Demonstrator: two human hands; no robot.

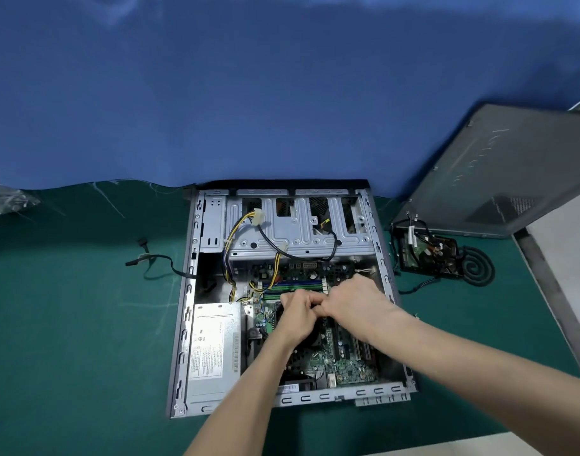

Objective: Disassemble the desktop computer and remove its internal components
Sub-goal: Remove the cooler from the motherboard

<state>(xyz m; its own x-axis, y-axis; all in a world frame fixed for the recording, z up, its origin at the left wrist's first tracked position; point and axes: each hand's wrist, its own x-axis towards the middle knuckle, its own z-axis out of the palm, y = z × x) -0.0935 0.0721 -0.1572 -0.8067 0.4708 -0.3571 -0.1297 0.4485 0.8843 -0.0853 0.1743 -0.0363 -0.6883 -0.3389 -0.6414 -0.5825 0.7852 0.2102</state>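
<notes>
The desktop computer [315, 398] is lying on its side in the middle of the desk [68, 324]. Its open face is pointing up, so that every part inside is sitting within reach from above. Both arms are coming in from 5 and 6 o'clock and meeting over the motherboard [344, 366], just below the memory sticks [292, 286].

The left grip [295, 311] and the right grip [354, 301] are touching knuckle to knuckle, with the fingers of both curling inward. They are hiding whatever lies under them, so I cannot tell whether they are grasping a connector or a clip, or merely clenching. Judging by the paired pose, one seems to be steadying while the other is working something small loose, probably a plug or latch near the middle of the board.

The power supply [213, 343] is still sitting in the case's 7 o'clock corner. Its yellow and black wires [231, 245] are looping up toward the drive cage [282, 232] at 12 o'clock, so that harness is likely waiting to be freed.

The side panel [512, 172] is leaning out of the way at 2 o'clock from the case. A small black assembly [427, 251] with trailing leads is resting at 3 o'clock, apparently already parted from the machine. A loose black cable [157, 261] is lying at 9 o'clock, just beside the case wall, and a clear plastic bag [8, 199] is sitting far out at 10 o'clock, perhaps for screws. The task is looking partly done, with the main parts still seated.
</notes>
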